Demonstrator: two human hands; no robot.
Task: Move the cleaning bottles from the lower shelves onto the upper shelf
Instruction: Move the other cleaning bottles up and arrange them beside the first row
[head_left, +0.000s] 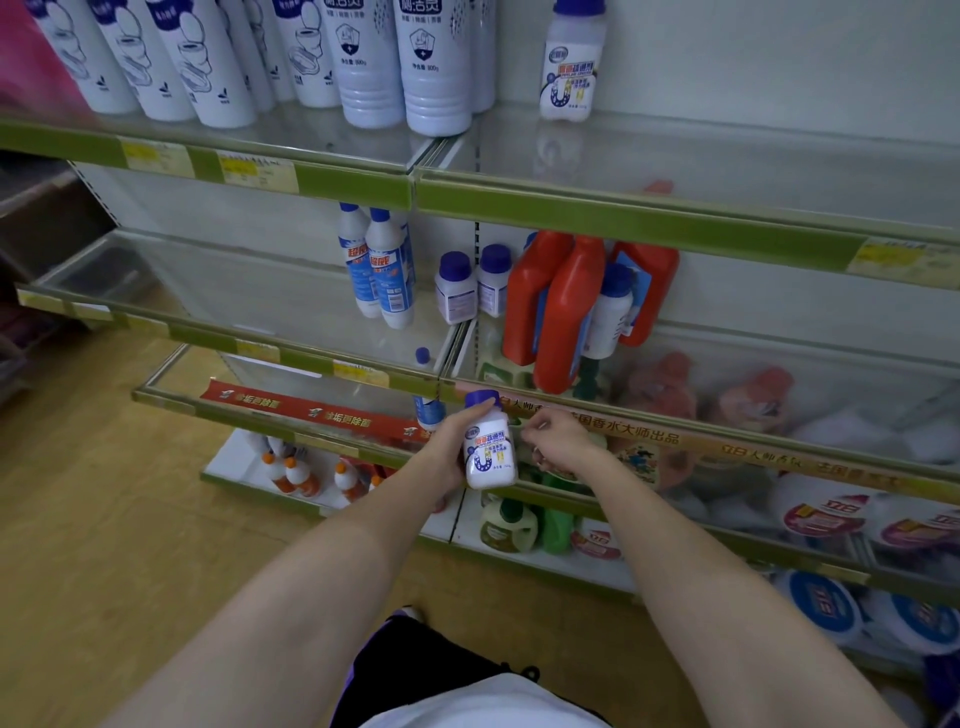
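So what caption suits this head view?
Left hand holds a white cleaner bottle low before the shelves; a matching bottle stands above.

The tall white bottles (171, 57) at the upper left are cut off by the top edge. Products (758, 400) behind the clear shelf guard at right are blurred. Most of the left hand (447, 452) is hidden behind the held bottle (489, 447). Price labels (257, 169) cannot be read.

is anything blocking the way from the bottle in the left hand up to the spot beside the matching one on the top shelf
Nothing visible blocks it. The left hand holds the bottle out in front of the shelf edges, and the upper shelf is bare right of the matching bottle.
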